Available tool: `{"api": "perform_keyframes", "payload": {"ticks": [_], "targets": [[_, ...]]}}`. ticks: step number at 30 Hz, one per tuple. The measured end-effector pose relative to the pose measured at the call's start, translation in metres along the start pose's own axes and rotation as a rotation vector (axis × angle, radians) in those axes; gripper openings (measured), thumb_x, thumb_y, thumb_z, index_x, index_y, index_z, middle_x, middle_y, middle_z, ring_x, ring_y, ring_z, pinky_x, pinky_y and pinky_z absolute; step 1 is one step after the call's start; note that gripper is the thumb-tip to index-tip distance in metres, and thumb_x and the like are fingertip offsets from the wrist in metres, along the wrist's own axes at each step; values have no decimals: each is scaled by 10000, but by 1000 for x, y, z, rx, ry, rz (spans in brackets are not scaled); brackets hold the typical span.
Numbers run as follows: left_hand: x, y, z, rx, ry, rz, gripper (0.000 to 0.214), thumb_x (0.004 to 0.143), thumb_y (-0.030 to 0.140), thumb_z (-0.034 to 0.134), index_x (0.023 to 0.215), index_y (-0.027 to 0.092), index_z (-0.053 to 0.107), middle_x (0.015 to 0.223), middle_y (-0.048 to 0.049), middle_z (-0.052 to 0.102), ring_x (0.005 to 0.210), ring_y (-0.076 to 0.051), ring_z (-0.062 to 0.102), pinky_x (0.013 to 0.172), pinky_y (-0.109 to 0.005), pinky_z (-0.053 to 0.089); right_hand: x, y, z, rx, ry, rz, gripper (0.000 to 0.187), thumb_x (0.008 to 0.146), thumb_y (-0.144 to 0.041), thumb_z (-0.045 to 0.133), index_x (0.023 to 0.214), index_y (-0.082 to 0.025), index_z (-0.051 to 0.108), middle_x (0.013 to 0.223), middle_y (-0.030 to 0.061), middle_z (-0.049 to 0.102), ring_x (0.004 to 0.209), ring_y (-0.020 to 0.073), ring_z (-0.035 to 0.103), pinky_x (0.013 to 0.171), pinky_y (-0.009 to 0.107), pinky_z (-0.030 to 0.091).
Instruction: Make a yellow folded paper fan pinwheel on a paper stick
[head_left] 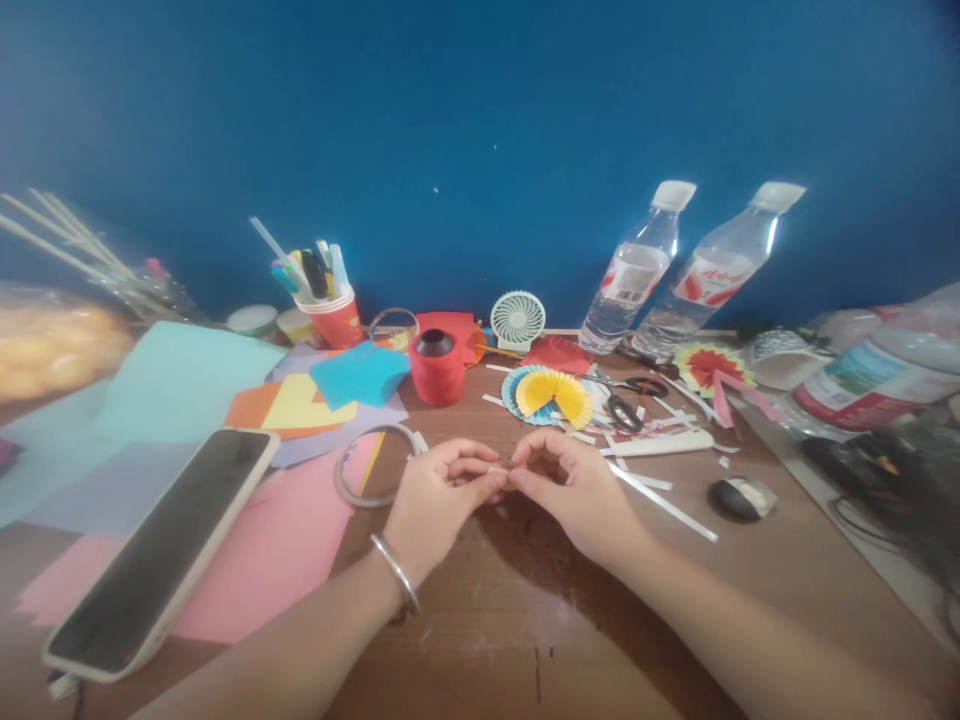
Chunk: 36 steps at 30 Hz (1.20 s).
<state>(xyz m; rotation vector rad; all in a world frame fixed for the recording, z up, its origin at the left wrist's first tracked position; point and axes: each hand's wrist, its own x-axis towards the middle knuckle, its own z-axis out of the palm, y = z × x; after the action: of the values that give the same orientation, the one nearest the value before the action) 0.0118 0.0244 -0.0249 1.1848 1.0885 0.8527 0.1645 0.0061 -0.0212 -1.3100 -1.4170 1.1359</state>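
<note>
My left hand (442,505) and my right hand (577,490) meet fingertip to fingertip above the middle of the table. Between their pinched fingers is a small pale piece (498,474), mostly hidden, whose kind I cannot make out. A silvery bangle (395,572) circles my left wrist. Just left of that hand lies a roll of tape (352,485). Beyond my right hand sits a folded paper fan rosette (555,396) in yellow and blue. Black-handled scissors (624,412) rest near it among white paper strips (664,500).
A phone (165,550) lies over coloured paper sheets (266,555) at left. Behind stand a red thread spool (437,372), a cup of pens (335,318), a small fan (517,320) and water bottles (628,280). A computer mouse (742,497) and a utility knife (664,442) lie right.
</note>
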Motion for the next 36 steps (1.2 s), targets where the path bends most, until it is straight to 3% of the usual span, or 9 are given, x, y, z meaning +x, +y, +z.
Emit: {"api": "perform_keyframes", "payload": {"ticks": [10, 20, 36], "targets": [[-1, 2, 1, -21, 8, -2, 225, 633, 271, 645, 797, 139, 566, 681, -43, 658, 631, -150, 624, 636, -256, 517, -1, -3, 0, -2, -8, 3, 49, 697, -183, 540, 731, -181, 504, 616, -38, 499, 571, 88, 469, 524, 197, 370], [-1, -2, 1, -65, 71, 14, 225, 603, 234, 668, 780, 135, 570, 642, -37, 656, 613, -132, 614, 614, -217, 497, -1, 1, 1, -26, 108, 4, 155, 654, -209, 593, 775, -184, 499, 664, -10, 580, 609, 112, 544, 546, 210, 418], [-1, -7, 0, -127, 68, 14, 231, 621, 234, 664, 802, 141, 553, 674, -35, 658, 645, -135, 613, 658, -258, 498, -1, -2, 1, -26, 138, 1, 142, 646, -188, 587, 756, -182, 497, 655, -4, 596, 605, 112, 561, 543, 207, 441]]}}
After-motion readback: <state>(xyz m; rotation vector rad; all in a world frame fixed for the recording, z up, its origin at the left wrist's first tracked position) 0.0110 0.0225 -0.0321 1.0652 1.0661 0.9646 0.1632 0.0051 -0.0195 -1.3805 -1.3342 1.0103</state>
